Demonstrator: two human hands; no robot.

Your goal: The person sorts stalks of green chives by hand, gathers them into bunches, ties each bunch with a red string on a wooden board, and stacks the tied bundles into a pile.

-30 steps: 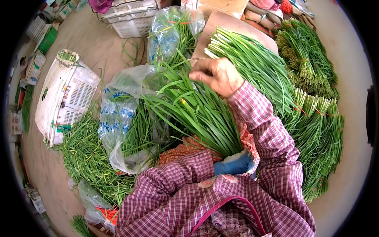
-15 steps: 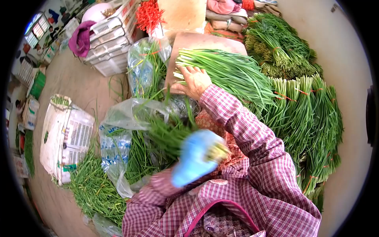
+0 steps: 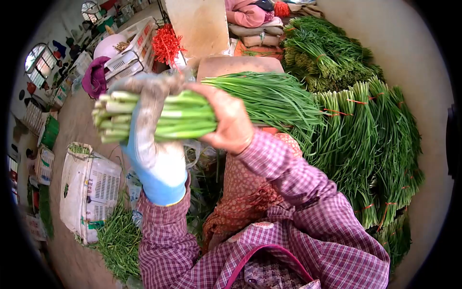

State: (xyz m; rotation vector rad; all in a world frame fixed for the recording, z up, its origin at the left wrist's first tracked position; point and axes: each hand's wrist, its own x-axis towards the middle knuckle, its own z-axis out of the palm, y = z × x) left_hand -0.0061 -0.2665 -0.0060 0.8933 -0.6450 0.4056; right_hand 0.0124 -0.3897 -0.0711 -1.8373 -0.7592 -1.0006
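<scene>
A thick bunch of green stalks (image 3: 185,115) is raised in front of me, its pale cut ends pointing left and its leaves trailing right above a board (image 3: 240,64). My left hand (image 3: 156,120), in a blue and white glove, wraps round the bunch near the cut ends. Bare and to the right of it, my right hand (image 3: 228,118) grips the same bunch farther along the stalks. The fingertips of both hands are partly hidden or blurred.
Tied green bundles (image 3: 361,144) are stacked at the right, with another pile (image 3: 327,53) behind. A white crate (image 3: 89,190) stands at the left beside loose greens (image 3: 120,238). Red ties (image 3: 166,44) hang at the back near stacked baskets (image 3: 127,60). Distant people are at the upper left.
My gloved left hand has swung up and left and now grips a bunch. My right hand, earlier flat on the stalks on the board, has closed round them and lifted. The view has tilted up.
</scene>
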